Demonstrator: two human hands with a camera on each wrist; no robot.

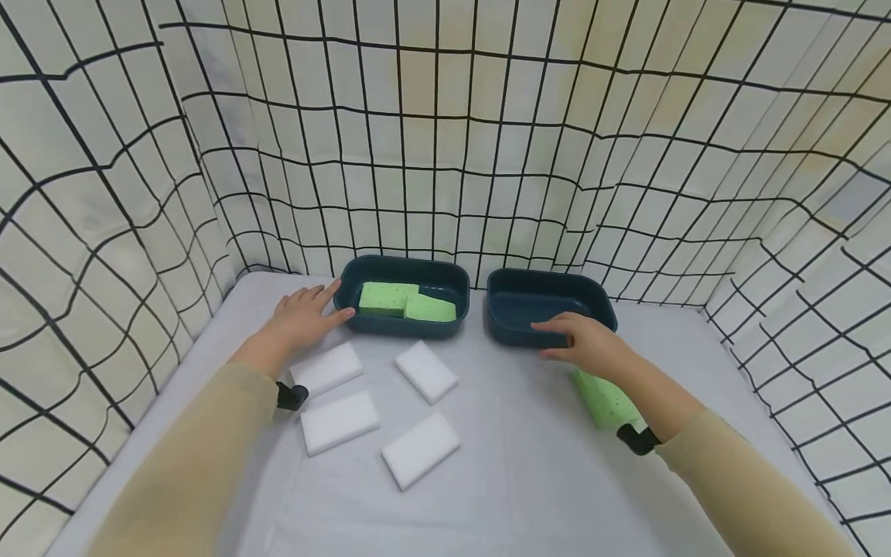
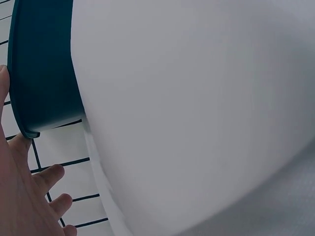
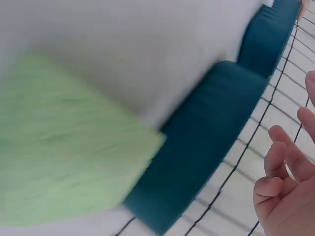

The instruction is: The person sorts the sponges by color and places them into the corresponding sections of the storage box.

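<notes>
My left hand lies flat with straight fingers against the left end of a dark blue bin; the thumb touches its rim. Two green sponges lie inside that bin. My right hand hovers with relaxed fingers at the near rim of a second dark blue bin, holding nothing. No object shows inside this bin. Another green sponge lies on the table under my right wrist, large and blurred as the green sponge in the right wrist view.
Several white sponges lie scattered on the white table in front of the bins. Cloth walls with a black grid close in the back and both sides. Both bins stand near the back wall.
</notes>
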